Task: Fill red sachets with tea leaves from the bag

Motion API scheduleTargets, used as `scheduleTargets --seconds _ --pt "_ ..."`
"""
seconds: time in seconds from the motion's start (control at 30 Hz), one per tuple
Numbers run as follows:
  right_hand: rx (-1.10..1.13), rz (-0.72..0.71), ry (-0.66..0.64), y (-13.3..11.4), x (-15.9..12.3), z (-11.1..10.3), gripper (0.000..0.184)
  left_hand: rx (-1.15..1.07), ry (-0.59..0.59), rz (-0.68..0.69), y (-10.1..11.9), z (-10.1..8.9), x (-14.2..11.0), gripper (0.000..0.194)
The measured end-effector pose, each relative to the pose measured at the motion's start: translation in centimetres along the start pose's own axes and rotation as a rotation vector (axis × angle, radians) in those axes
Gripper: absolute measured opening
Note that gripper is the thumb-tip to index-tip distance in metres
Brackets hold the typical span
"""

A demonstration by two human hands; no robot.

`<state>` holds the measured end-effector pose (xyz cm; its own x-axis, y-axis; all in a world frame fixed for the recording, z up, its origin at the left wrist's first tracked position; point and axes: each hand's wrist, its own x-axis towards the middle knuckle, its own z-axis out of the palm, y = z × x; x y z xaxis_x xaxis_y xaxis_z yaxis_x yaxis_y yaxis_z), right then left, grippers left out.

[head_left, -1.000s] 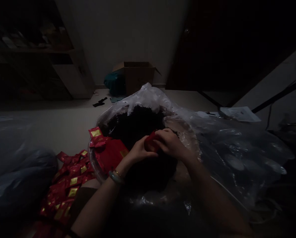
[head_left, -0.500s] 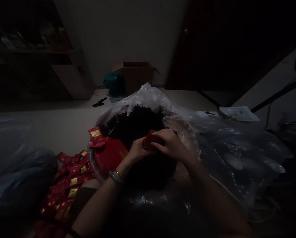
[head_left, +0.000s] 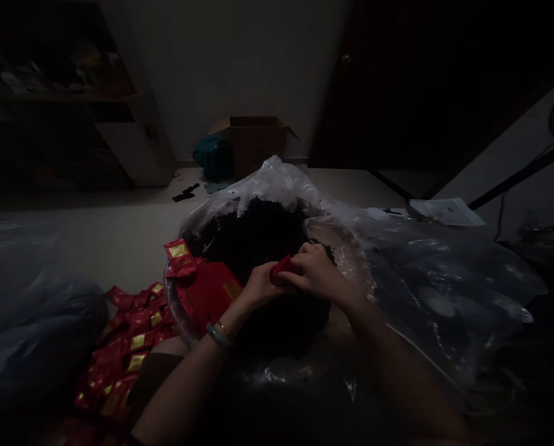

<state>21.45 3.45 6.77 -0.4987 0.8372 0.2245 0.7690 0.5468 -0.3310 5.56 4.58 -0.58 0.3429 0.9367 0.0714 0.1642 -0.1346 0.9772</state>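
Note:
A small red packet (head_left: 284,270) is between my two hands, above a heap of dark, loose, tea-like leaves (head_left: 272,226). My left hand (head_left: 263,282), with a bracelet and a bangle at its wrist, is closed round the packet's lower part. Curled over its right side, my right hand (head_left: 316,269) has its thumb against the packet. The leaves lie in a round container lined with clear plastic (head_left: 277,173). Left of my left hand, flat red packets (head_left: 205,294) rest inside the rim, and a red packet with a gold label (head_left: 179,251) lies above them.
Many red packets with gold labels (head_left: 137,341) are piled on the left. A clear plastic bag (head_left: 444,297) spreads out on the right. An open cardboard box (head_left: 258,145) and a teal bag (head_left: 213,156) stand by the wall. The room is dark.
The red packet and my right hand have shifted slightly, and less of the packet shows above my fingers. My left hand still holds it.

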Motion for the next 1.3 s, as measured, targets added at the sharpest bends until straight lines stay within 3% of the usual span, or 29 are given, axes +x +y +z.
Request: scheduleTargets --seconds 0.07,0.13,0.23,0.27,0.4,0.53,0.73,0.87,1.03,1.3 --pt "0.036 -0.009 0.051 0.2 0.2 0.2 0.016 -0.099 -0.019 -0.039 0.3 0.2 -0.1 0.037" --pt "0.115 0.018 0.203 0.5 0.4 0.4 0.011 -0.205 -0.009 -0.1 0.6 0.2 0.0 0.038" --pt "0.265 0.159 0.419 1.3 0.8 0.7 0.033 -0.305 0.041 -0.175 1.2 0.2 0.0 0.046" --pt "0.321 0.216 0.413 1.5 0.9 0.8 0.035 -0.323 0.054 -0.187 1.4 0.1 0.0 0.049" --pt "0.509 0.341 0.206 2.0 1.1 1.3 0.014 -0.376 0.085 -0.17 2.0 -0.2 0.0 0.051" --pt "0.605 0.342 0.172 2.0 1.2 1.6 0.014 -0.44 0.173 -0.148 2.2 -0.7 0.0 0.037" --pt "0.741 0.4 0.102 2.1 1.3 2.0 0.023 -0.448 0.26 -0.185 2.1 -0.9 -0.1 0.036" --pt "0.782 0.392 0.142 2.0 1.4 2.4 0.024 -0.523 0.2 -0.205 2.4 -0.8 -0.1 0.041" --pt "0.805 0.39 0.224 2.2 1.5 2.8 0.023 -0.63 -0.066 -0.38 2.5 -0.4 -0.3 0.06" --pt "0.796 0.376 0.165 2.9 1.7 3.0 0.023 -0.594 0.0 -0.404 2.1 -0.2 -0.2 0.058"
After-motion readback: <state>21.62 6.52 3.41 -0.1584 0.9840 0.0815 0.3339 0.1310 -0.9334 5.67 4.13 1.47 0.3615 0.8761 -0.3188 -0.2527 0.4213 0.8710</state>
